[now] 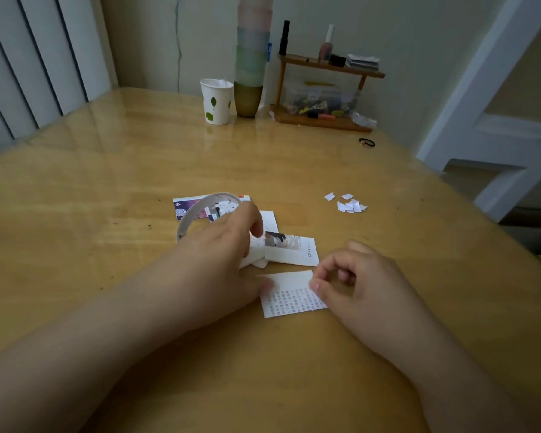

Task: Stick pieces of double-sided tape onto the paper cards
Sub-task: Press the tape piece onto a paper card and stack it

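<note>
Wooden table (107, 182), glossy and yellow-brown, carries a small paper card (289, 295) printed with rows of text, lying toward the near edge between the two hands. The left hand (225, 251) lies over the tape roll (197, 210), a thin white ring, with its thumb touching the card's left edge; whether its fingers grip the roll I cannot tell. The right hand (356, 282) has its fingers curled, fingertips pinching at the card's right edge. Just beyond lie more cards (294, 250), one with a dark picture, and purple printed ones under the roll. White backing scraps (349, 204) sit toward the right edge. A leaf-printed paper cup (216, 101), stacked tumblers (250, 57) and a wooden shelf (325, 89) stand at the far edge.
</note>
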